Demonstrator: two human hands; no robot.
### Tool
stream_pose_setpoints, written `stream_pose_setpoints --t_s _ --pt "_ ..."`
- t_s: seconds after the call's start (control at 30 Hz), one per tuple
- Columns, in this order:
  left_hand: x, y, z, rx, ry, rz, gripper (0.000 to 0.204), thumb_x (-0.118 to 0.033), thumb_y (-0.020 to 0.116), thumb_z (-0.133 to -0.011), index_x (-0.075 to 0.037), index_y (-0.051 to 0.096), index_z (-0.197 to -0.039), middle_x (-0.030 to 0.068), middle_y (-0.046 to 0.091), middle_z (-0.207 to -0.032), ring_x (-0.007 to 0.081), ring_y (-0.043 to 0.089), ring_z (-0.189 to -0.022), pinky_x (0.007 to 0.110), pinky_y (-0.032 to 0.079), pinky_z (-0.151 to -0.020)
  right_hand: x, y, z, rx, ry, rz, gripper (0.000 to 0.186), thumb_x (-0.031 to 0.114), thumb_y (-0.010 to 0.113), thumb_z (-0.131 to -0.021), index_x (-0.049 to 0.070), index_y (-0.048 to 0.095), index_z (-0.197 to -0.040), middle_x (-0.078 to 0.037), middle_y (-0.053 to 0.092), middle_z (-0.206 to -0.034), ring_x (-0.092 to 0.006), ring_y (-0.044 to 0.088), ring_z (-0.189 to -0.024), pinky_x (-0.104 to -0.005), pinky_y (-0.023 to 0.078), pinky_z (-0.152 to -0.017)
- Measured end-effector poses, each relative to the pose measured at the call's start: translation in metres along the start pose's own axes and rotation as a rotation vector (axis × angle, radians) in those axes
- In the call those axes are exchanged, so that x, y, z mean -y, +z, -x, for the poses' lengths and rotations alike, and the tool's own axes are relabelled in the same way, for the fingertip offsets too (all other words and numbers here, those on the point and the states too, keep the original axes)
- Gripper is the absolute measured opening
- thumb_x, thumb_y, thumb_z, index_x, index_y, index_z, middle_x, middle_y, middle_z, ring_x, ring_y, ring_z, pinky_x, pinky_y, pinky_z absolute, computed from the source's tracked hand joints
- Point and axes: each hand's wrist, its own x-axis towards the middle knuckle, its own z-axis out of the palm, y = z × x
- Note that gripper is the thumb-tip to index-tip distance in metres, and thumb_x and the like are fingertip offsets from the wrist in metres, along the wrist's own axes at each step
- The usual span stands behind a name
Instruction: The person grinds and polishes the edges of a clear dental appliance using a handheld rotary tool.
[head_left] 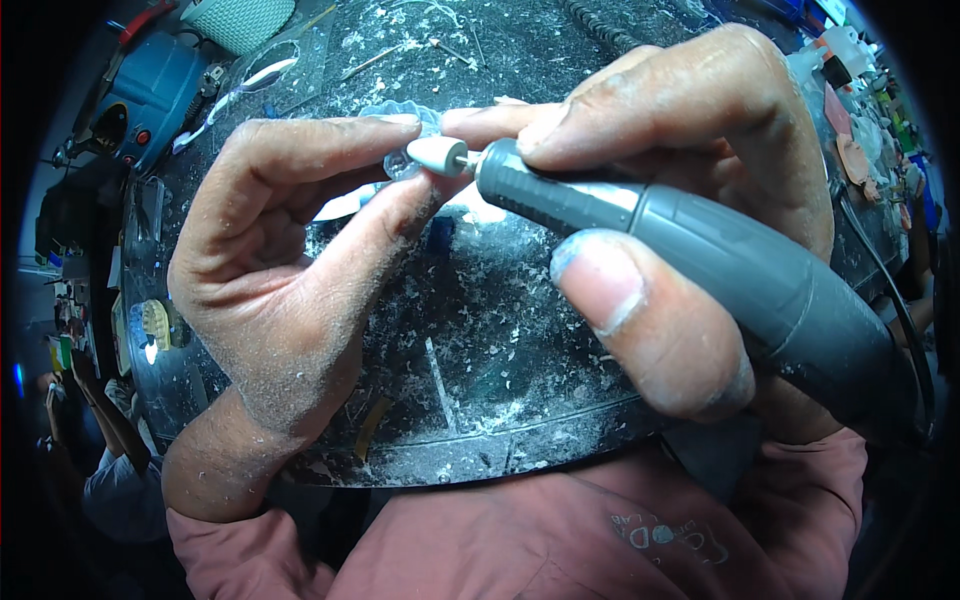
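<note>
Head view: a person's two bare hands work close together over a dusty bench (490, 450).
Left hand: the left hand (290, 240) pinches the clear piece (402, 108) between thumb and forefinger.
Clear piece: it sits at the left fingertips, above the bench, its wavy rim showing past the forefinger; much of it is hidden by fingers and bit (437, 155).
Right hand: the right hand (690, 110) is closed on the grey handpiece (720, 250), forefinger laid along its nose and thumb beside its lower side; whether the thumb presses the casing I cannot tell.
Bracing: another right fingertip reaches over to the clear piece beside the left forefinger, which should help both hands move as one; worth keeping.
Bit: pale, cone-shaped, pointing left, it overlaps the clear piece in view; actual contact cannot be made out.
Pressure: light, short strokes would probably suit such a thin-looking part; leaning hard could flex or overheat it.
Angle: using the cone's side rather than its tip should leave a smoother rim.
Risk: the left thumb lies right beside the bit, so a slip could catch skin; a grip further back would be safer.
Cable: a black cable (868, 245) runs near the handpiece's rear; best kept slack.
Cast: a yellowish cast (155, 325) stands at the bench's left, well apart from the work.
</note>
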Motion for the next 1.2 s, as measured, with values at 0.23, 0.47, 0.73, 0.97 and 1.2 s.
stream_pose_setpoints --t_s 0.23,0.47,0.73,0.97,1.2 --pt "-0.002 0.002 0.000 -0.001 -0.016 0.037 0.018 0.006 0.063 -0.074 0.002 0.057 -0.091 0.0096 0.061 -0.094 0.0122 0.059 -0.088 0.024 0.047 -0.080 -0.010 -0.015 -0.009 0.230 -0.299 0.215 0.028 0.006 0.056 -0.073 -0.003 0.047 -0.098 -0.015 0.052 -0.086 -0.0251 0.057 -0.089 -0.0446 0.045 -0.087" --pt "-0.004 0.001 0.001 0.008 -0.041 0.039 0.017 0.005 0.062 -0.076 0.002 0.056 -0.092 0.0094 0.061 -0.094 0.0121 0.059 -0.087 0.024 0.047 -0.080 -0.024 -0.025 -0.024 0.257 -0.377 0.214 0.028 0.008 0.056 -0.072 -0.004 0.047 -0.097 -0.014 0.051 -0.086 -0.0226 0.058 -0.084 -0.0451 0.048 -0.085" --pt "-0.007 0.006 -0.001 -0.037 -0.101 0.095 0.014 0.008 0.060 -0.077 0.001 0.054 -0.088 0.0084 0.061 -0.090 0.0112 0.059 -0.084 0.024 0.047 -0.078 -0.011 -0.009 -0.009 0.080 -0.279 0.216 0.029 0.012 0.057 -0.073 -0.003 0.048 -0.095 -0.013 0.051 -0.085 -0.0221 0.057 -0.083 -0.0448 0.046 -0.086" --pt "-0.004 0.005 -0.002 0.034 -0.176 0.203 0.015 -0.001 0.058 -0.081 0.004 0.053 -0.093 0.0094 0.061 -0.090 0.0132 0.060 -0.083 0.027 0.049 -0.078 -0.023 -0.034 -0.034 0.159 -0.232 0.060 0.022 0.006 0.068 -0.074 -0.003 0.057 -0.091 -0.014 0.061 -0.087 -0.0215 0.062 -0.080 -0.0331 0.049 -0.077" --pt "0.000 0.002 -0.003 0.075 -0.426 0.629 0.022 -0.009 0.055 -0.084 0.005 0.053 -0.102 0.0168 0.059 -0.098 0.0226 0.063 -0.086 0.032 0.055 -0.070 -0.028 -0.017 -0.027 0.004 -0.401 -0.002 0.024 0.005 0.068 -0.074 -0.002 0.057 -0.094 -0.014 0.061 -0.087 -0.0206 0.061 -0.083 -0.0329 0.048 -0.079"
